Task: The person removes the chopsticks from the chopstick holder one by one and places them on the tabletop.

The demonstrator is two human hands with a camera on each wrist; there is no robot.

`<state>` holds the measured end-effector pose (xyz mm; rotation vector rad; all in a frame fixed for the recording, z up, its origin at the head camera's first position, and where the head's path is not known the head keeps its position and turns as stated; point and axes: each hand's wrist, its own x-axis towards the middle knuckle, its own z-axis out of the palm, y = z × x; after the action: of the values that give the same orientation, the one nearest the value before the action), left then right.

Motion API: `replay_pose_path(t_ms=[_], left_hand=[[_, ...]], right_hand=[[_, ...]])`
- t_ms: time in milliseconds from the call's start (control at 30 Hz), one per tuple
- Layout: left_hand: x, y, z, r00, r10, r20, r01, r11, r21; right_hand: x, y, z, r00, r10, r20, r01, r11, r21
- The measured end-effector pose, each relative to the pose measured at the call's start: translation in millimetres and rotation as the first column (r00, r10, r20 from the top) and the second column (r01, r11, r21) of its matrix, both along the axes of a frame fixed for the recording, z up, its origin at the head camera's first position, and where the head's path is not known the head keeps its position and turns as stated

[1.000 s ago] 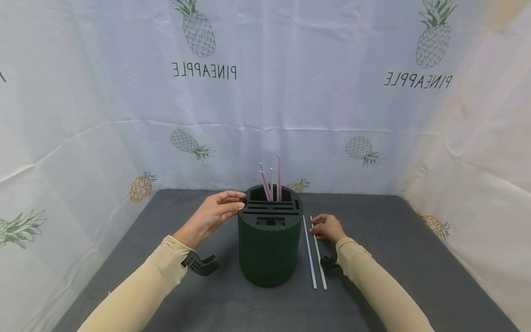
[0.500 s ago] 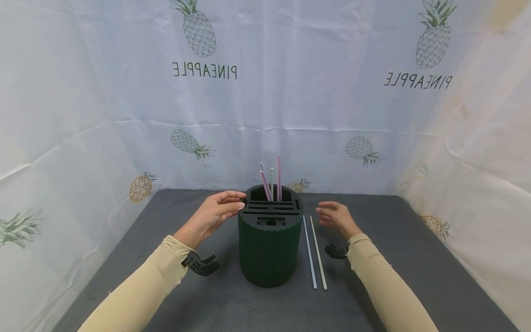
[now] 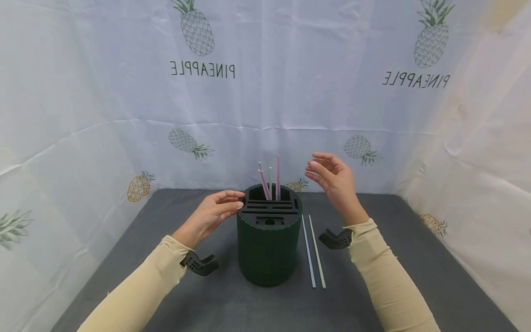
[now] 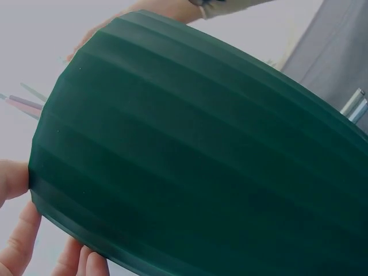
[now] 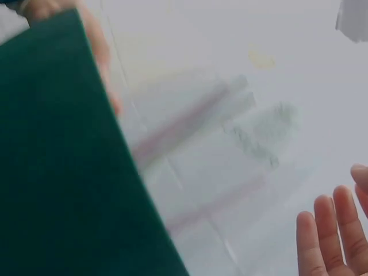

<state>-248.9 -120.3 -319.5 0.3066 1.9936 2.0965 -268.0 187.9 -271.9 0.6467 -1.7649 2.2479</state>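
A dark green, ribbed round utensil holder (image 3: 268, 253) with a black slotted top stands upright on the table. My left hand (image 3: 211, 214) touches its upper left side with thumb and fingertips, seen at the lower left of the left wrist view. Raised to the right of the holder, my right hand (image 3: 337, 184) has its fingers loosely extended and nothing in it. Several thin pink, green and bluish chopstick-like sticks (image 3: 277, 177) lean in the back compartment. To the holder's right, a blue stick (image 3: 309, 252) and a pale yellow-green stick (image 3: 317, 252) lie side by side.
The dark grey table (image 3: 195, 304) is bordered at the back and sides by a white curtain (image 3: 265, 92) printed with pineapples. Each wrist bears a black camera band (image 3: 200, 263). In the right wrist view the sticks look blurred.
My right hand has let go of the pale yellow-green stick, leaving it on the table, and has risen up and back. The left hand stays at the holder's rim.
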Motion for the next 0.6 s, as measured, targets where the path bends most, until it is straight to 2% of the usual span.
replay_pose_path(t_ms=[100, 267, 433, 600], left_hand=[[-0.2, -0.2, 0.2, 1.000, -0.001, 0.000, 0.001, 1.000, 0.000], [-0.4, -0.5, -0.1, 1.000, -0.001, 0.001, 0.001, 1.000, -0.001], [-0.3, -0.2, -0.3, 1.000, 0.000, 0.003, 0.000, 1.000, -0.001], [0.0, 0.0, -0.4, 1.000, 0.001, 0.003, -0.001, 1.000, -0.003]], right_hand=[[5.6, -16.5, 5.6, 0.998, 0.051, -0.045, -0.048, 0.998, 0.049], [4.2, -34.8, 3.1, 0.994, 0.094, -0.057, -0.079, 0.972, 0.223], [0.3, -45.0, -0.1, 0.996, 0.092, -0.021, -0.076, 0.914, 0.399], [-1.6, -50.3, -1.0, 0.997, 0.079, 0.006, -0.070, 0.851, 0.521]])
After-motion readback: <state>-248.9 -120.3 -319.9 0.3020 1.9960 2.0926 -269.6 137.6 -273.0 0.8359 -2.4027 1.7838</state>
